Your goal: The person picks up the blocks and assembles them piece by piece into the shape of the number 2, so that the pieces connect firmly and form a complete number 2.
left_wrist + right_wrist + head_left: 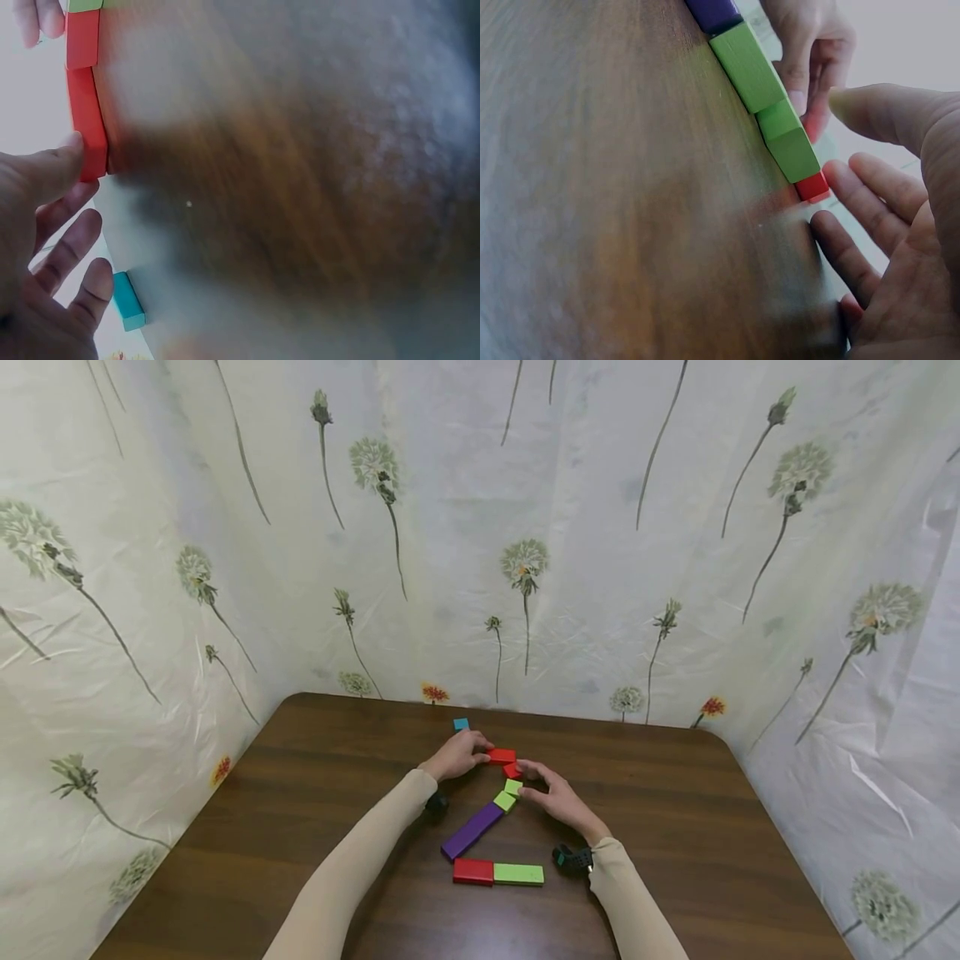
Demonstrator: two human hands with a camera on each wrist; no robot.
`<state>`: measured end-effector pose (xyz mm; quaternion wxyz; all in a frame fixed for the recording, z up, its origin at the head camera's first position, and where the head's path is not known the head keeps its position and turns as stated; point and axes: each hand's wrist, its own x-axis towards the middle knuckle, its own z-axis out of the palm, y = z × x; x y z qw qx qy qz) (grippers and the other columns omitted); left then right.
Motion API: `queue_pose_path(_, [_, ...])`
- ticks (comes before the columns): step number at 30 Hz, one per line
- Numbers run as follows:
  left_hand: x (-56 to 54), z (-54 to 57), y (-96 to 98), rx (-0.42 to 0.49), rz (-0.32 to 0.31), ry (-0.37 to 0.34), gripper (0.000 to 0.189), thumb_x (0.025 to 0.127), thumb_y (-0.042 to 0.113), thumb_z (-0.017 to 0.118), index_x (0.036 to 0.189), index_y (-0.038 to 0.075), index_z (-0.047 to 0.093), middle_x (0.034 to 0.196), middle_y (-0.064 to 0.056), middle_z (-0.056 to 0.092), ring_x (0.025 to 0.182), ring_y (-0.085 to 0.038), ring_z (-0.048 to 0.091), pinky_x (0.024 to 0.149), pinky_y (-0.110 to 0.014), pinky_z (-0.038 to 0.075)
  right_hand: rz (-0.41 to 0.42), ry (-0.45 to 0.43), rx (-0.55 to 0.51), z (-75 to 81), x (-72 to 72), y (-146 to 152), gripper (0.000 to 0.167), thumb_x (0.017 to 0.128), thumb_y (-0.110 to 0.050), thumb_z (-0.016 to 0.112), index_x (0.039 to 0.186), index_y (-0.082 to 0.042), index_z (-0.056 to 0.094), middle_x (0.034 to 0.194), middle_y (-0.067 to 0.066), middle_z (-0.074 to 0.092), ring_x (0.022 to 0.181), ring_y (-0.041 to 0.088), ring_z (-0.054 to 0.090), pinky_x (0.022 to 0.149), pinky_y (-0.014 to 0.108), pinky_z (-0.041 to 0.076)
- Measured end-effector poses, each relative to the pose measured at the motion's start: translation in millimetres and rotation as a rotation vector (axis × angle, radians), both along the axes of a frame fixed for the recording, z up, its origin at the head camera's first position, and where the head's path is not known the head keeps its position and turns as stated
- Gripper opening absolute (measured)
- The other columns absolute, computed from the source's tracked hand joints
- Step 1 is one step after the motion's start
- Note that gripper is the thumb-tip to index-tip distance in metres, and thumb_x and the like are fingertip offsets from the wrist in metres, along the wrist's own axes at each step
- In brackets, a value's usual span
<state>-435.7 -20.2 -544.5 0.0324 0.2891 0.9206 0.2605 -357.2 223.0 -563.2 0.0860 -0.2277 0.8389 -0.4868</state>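
The left hand pinches the left end of a long red block, thumb on one side and index finger behind. Its other fingers are spread, close to a blue block in the left wrist view. A small red block adjoins the long one's right end. Beside it, the right hand is spread, fingertips near the small red block and thumb by a light green block; whether they touch cannot be told. A second green block leads on to a long purple block.
Closer to the table's front lie a red block and a long green block, end to end. The brown wooden table backs onto a curtain with dandelion prints.
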Motion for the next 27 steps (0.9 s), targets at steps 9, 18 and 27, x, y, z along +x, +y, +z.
queue_pose_path(9, [5.4,-5.3,-8.8,0.043,0.035,0.03,0.033,0.098,0.022,0.056,0.127,0.008,0.063,0.125,-0.006,0.064,0.12,-0.023,0.055,0.101,-0.038,0.043,-0.014,0.006,-0.002,-7.8,-2.3,0,0.057,0.097,-0.021,0.06,0.147,-0.009,0.037,0.146,0.016,0.045,0.133,0.038,0.039,0.106,0.059,0.03])
queue_pose_path(18, [-5.8,1.1,-30.2,0.121,0.127,0.114,0.028,0.095,0.015,0.061,0.12,0.004,0.067,0.119,-0.007,0.067,0.102,-0.025,0.054,0.091,-0.041,0.045,-0.043,0.045,0.002,-22.0,-11.0,5,0.058,0.093,-0.033,0.064,0.145,-0.021,0.042,0.143,0.004,0.049,0.131,0.028,0.044,0.105,0.055,0.034])
queue_pose_path(27, [-23.5,7.6,-43.7,0.093,0.24,0.218,0.024,0.09,0.013,0.068,0.113,0.006,0.071,0.112,-0.007,0.069,0.104,-0.026,0.06,0.092,-0.04,0.046,-0.033,0.045,0.025,-21.7,-10.5,4,0.058,0.094,-0.034,0.063,0.145,-0.02,0.041,0.143,0.002,0.049,0.131,0.027,0.044,0.106,0.053,0.034])
